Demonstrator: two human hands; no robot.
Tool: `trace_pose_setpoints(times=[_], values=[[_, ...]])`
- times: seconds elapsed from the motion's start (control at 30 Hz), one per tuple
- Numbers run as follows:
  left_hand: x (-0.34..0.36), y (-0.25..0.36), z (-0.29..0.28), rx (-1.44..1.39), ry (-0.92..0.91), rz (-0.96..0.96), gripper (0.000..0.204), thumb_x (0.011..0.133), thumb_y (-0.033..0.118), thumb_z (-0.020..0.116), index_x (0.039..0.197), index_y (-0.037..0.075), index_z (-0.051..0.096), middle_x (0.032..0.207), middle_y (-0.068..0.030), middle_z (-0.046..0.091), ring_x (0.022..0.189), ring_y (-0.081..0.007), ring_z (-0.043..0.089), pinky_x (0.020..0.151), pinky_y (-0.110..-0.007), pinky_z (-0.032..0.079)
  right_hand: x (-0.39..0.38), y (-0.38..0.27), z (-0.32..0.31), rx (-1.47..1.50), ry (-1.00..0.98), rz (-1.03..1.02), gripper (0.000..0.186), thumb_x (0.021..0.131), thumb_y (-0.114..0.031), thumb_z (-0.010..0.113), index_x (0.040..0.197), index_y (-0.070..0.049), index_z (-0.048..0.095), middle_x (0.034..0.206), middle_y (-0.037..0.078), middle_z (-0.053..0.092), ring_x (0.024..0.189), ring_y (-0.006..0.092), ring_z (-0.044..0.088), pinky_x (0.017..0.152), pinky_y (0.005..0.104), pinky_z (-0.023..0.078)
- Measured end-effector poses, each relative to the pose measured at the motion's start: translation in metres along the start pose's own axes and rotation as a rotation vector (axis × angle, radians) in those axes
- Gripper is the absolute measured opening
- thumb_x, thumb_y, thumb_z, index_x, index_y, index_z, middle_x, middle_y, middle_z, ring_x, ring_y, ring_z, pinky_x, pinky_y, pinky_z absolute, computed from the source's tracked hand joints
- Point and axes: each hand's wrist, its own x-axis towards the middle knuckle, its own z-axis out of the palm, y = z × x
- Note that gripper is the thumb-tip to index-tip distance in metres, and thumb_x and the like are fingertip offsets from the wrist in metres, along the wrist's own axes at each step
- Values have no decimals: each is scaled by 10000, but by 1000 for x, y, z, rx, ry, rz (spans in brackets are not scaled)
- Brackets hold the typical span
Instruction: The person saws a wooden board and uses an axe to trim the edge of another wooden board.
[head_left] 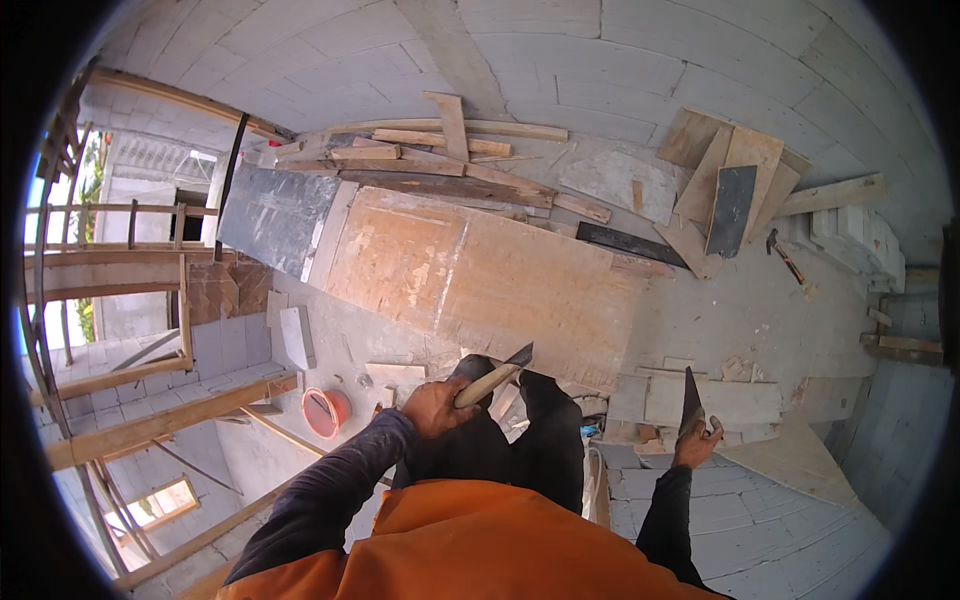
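Down by my dark trousers, my left hand is closed round a tool with a pale wooden handle. A dark, pointed metal end sticks out beyond the handle; its exact kind is unclear. Off to the right, my right hand grips the wide lower end of a dark, tapered flat piece, whose narrow tip points away from me. What that piece is made of I cannot tell. In front of me large plywood sheets lie on the floor, with a dark grey panel at their left end.
Loose boards lie along the far block wall. Plywood offcuts lean at the far right, near a hammer. An orange bucket stands at left beside timber framing. Flat scraps lie beyond my right hand.
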Motion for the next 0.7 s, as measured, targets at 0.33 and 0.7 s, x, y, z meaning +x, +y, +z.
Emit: trace_pose_setpoints(times=[0.33,0.7], values=[[-76,-240,43,-573,376,-588,760,907,556,705,1319,-74,599,1141,-322,716,1114,-454,695,996,-470,525,20,-259,-5,266,-162,-167,467,1017,-124,618,1435,23,471,1430,263,610,1191,321,652,1027,420,508],[-171,-452,28,-933,583,-729,623,913,435,748,1237,-90,666,942,-235,746,763,-291,739,734,-396,596,-256,-556,172,171,-253,-817,448,1006,-167,657,1420,-26,561,1335,185,656,1162,295,659,1040,390,491]])
